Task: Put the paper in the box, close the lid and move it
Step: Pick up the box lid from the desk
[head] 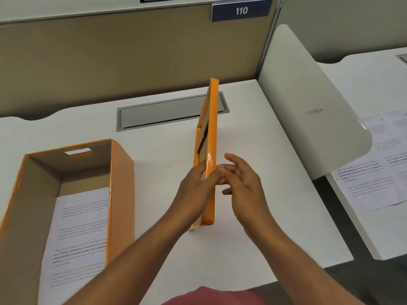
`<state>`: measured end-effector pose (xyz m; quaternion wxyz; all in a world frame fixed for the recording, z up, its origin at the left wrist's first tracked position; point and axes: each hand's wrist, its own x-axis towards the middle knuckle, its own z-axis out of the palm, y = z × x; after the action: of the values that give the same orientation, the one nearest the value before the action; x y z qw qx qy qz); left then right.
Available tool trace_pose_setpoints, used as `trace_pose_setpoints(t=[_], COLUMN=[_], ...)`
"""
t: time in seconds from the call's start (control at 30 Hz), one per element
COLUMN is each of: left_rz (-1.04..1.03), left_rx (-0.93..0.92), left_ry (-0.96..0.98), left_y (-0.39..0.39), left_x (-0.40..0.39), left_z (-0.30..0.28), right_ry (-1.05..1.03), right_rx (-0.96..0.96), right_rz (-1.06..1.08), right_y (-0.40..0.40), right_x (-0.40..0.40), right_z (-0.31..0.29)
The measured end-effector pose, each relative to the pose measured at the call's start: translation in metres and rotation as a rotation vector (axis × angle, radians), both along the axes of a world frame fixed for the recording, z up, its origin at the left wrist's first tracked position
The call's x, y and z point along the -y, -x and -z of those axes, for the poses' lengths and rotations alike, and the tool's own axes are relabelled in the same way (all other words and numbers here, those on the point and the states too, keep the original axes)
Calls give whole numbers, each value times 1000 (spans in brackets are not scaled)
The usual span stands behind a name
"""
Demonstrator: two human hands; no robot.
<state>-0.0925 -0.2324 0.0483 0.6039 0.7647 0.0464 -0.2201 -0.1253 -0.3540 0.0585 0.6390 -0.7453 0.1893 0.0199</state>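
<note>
An open orange box (122, 190) with a brown inside stands at the left of the white desk. A printed sheet of paper (81, 234) lies flat on its bottom. The orange lid (210, 137) stands on edge near the middle of the desk, seen almost edge-on. My left hand (196, 190) grips the lid's near part, fingers wrapped over its rim. My right hand (242, 183) is just to the right of the lid, fingers spread, its fingertips touching the lid's edge.
A grey cable tray flap (163, 113) is set into the desk (253, 238) behind the lid. A tan partition rises at the back. A white side divider (308, 102) bounds the desk on the right, with more printed sheets (374, 177) on the neighbouring desk.
</note>
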Motion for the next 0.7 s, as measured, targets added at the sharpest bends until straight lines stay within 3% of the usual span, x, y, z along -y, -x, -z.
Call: trace_pose_setpoints(t=[0.23, 0.33, 0.47, 0.57, 0.7], left_rz=[-60, -127, -145, -76, -32], left_rx=[141, 97, -71, -166, -37], left_ry=[-273, -187, 76, 150, 79], left_y=[-9, -9, -6, 3, 18], left_x=[-22, -39, -77, -106, -139], left_z=[-10, -13, -16, -14, -15], right_ry=[-108, -75, -94, -145, -26], right_rx=[-72, -234, -432, -422, -295], right_rz=[50, 13, 3, 94, 149], right_y=[-7, -3, -6, -8, -2], right_x=[-3, -4, -2, -3, -17], right_z=[38, 77, 110, 117, 105])
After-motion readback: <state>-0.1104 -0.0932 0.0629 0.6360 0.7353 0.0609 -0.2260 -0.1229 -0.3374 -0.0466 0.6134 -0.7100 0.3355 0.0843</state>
